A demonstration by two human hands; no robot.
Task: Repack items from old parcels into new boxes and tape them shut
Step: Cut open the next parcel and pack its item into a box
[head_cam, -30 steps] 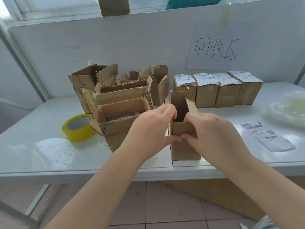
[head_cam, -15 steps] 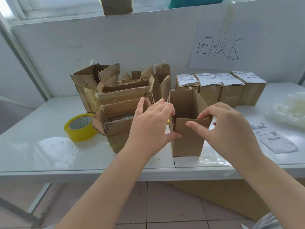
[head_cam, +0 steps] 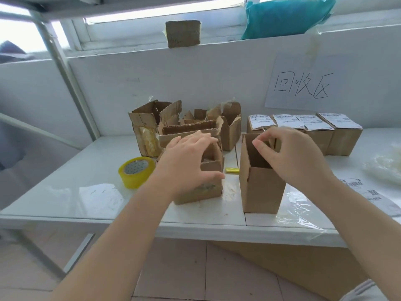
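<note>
- Head view: a person's left hand (head_cam: 186,164) was spread wide over an opened old parcel (head_cam: 204,187) near the front of a white table (head_cam: 65,198). The fingers were straight, the thumb lay across the parcel's front wall, and the hand gripped nothing.
- The right hand (head_cam: 297,159) was at the open top of a new box (head_cam: 260,192), which stood upright just right of the parcel, near the table's front edge. Its fingers were bent toward the rear flap; whether they pinched it could not be told.
- A small yellow item (head_cam: 232,170) lay on the table between parcel and box.
- A yellow tape roll (head_cam: 136,172) sat left of the parcel.
- More torn-open parcels (head_cam: 191,124) were heaped behind the left hand.
- Four labelled boxes (head_cam: 345,135) stood in a row by the wall at right, beneath a handwritten sign (head_cam: 301,83).
- A loose label (head_cam: 368,192) and crumpled plastic (head_cam: 386,166) lay at the far right.
</note>
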